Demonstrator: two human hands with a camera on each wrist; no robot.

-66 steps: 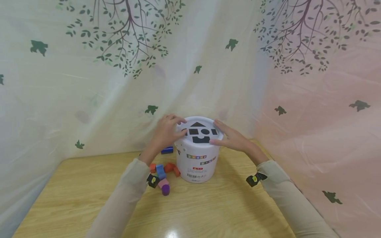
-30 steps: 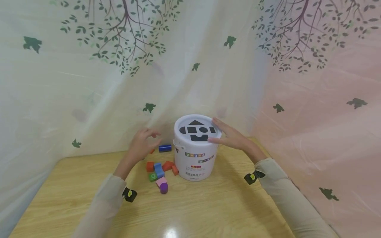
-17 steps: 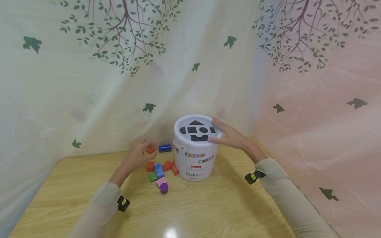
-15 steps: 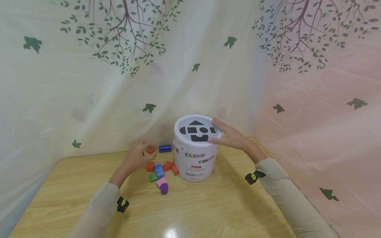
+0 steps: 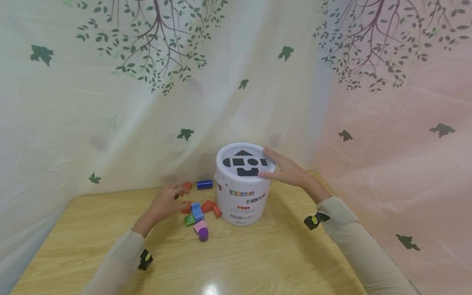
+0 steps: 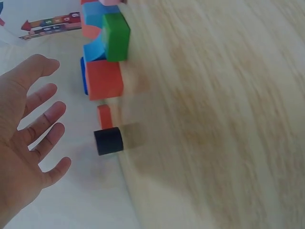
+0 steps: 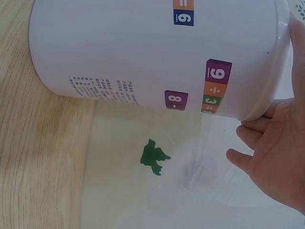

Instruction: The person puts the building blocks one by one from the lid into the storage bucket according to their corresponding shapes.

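My left hand (image 5: 164,205) hovers beside a group of toy blocks, its fingers spread and nothing in them. Nearest its fingertips are a red block (image 6: 105,79), a smaller orange block (image 6: 104,116) and a black block (image 6: 108,140), seen in the left wrist view. A green block (image 5: 189,221), a wavy blue block (image 5: 197,212), a pink block (image 5: 200,227) and a purple cylinder (image 5: 203,235) lie closer to me. My right hand (image 5: 289,171) rests against the lid rim of a white bucket (image 5: 241,209), thumb in front and fingers behind. Shaped holes pierce the lid (image 5: 224,154).
A dark blue cylinder (image 5: 204,184) lies by the table's back edge, left of the bucket. Red-orange blocks (image 5: 208,206) sit close to the bucket's base. A printed curtain (image 5: 129,123) hangs behind the wooden table (image 5: 236,262) and along its right side.
My left hand has left the bucket lid and come down left to the blocks; over the last half second it has drawn slightly lower. The right hand stays at the rim.
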